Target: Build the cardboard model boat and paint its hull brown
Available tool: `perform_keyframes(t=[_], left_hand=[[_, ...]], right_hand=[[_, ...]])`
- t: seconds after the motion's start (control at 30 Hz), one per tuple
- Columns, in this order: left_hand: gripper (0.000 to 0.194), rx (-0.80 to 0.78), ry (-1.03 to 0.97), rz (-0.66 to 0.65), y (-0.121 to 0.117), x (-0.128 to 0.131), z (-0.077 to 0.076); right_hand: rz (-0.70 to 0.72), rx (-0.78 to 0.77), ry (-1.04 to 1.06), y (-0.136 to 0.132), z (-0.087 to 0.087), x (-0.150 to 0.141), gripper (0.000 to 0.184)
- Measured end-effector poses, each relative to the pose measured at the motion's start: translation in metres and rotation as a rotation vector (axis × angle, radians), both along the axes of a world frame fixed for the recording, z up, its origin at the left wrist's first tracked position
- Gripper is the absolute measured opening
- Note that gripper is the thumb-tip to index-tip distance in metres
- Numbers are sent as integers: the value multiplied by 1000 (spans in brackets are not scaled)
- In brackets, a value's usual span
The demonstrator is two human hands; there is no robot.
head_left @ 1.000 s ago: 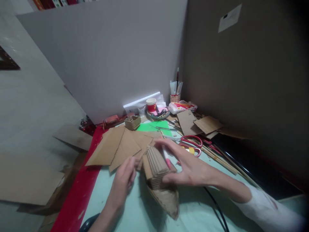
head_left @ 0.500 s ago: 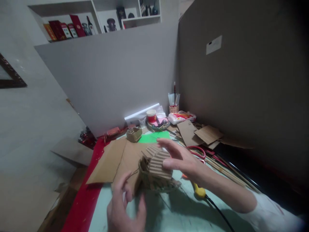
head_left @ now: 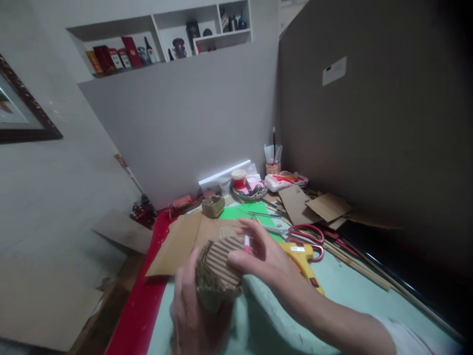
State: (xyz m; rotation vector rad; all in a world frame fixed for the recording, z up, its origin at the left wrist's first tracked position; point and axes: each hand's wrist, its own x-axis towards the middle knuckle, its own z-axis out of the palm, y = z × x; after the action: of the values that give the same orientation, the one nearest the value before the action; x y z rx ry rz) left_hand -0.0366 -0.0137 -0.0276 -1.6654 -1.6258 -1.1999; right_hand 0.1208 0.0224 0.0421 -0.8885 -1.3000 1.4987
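Note:
A ribbed corrugated cardboard piece (head_left: 218, 271), curved like a small hull, is lifted above the pale green table (head_left: 354, 291). My left hand (head_left: 194, 315) grips it from below and the near side. My right hand (head_left: 260, 259) rests over its top right edge, fingers bent, with a red and white pen (head_left: 247, 243) held between them. A yellow glue gun (head_left: 305, 259) lies just right of my right hand.
Flat cardboard sheets (head_left: 181, 241) lie behind the piece on a red strip (head_left: 140, 305). Red-handled scissors (head_left: 305, 234), a green sheet (head_left: 244, 213), a small cardboard box (head_left: 213, 206), a red cup (head_left: 239, 179), a pen holder (head_left: 273, 165) and thin sticks (head_left: 365, 268) crowd the back and right. Grey boards wall off the rear and right.
The cardboard piece has been lifted and turned so its ribbed side curves toward me. My left hand moved from beside it to grip it from below. The view tilted up.

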Motion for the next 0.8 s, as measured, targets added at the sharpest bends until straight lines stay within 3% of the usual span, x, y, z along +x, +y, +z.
perform_keyframes(t=[0.27, 0.43, 0.53, 0.63, 0.73, 0.8], left_hand=[[52, 32, 63, -9, -3, 2, 17], [48, 145, 83, -14, -2, -2, 20], [47, 168, 29, 45, 1, -3, 18], [62, 151, -26, 46, 5, -11, 14], [73, 173, 103, 20, 9, -27, 11], [67, 167, 187, -3, 10, -33, 7]], right_hand=[[87, 13, -28, -3, 3, 1, 83], [240, 123, -86, 9, -2, 14, 73], [194, 186, -96, 24, 10, 26, 65], [107, 281, 4, 35, 31, 39, 50], [-7, 430, 128, 34, 47, 48, 20], [-26, 488, 144, 28, 51, 51, 14]])
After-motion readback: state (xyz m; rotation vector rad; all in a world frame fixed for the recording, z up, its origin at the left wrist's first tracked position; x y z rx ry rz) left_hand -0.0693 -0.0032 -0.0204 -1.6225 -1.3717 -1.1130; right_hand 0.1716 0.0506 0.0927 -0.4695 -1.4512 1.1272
